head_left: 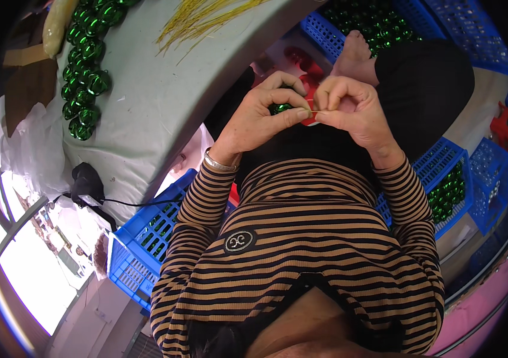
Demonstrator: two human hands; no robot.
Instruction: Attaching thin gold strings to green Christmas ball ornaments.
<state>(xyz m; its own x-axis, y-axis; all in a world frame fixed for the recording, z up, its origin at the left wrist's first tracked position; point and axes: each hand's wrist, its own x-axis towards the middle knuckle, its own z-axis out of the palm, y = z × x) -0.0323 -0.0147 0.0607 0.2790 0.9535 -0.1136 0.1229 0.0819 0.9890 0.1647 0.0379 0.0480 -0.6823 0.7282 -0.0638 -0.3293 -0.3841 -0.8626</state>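
Both hands are raised over the lap, fingertips nearly meeting. The left hand (257, 116) curls around a shiny green bauble (279, 108), mostly hidden by the fingers; its thumb and forefinger close near one end of a thin pale strand (315, 111). The right hand (352, 110) pinches that strand between thumb and forefinger, other fingers bent. Whether the strand is joined to the bauble: cannot tell.

Surroundings: a long cluster of green baubles (88, 51) lies on the cloth-covered table (140, 107) at left; loose yellow strands (203, 21) lie near its far edge. Blue crates (124, 262) with green contents stand either side.

Step in hand (judged): fine two-handed work, fastening or twisting the strand at the bauble. The next move seems to call for a steady left grip and small, precise right-finger turns, without letting the thin strand slip.
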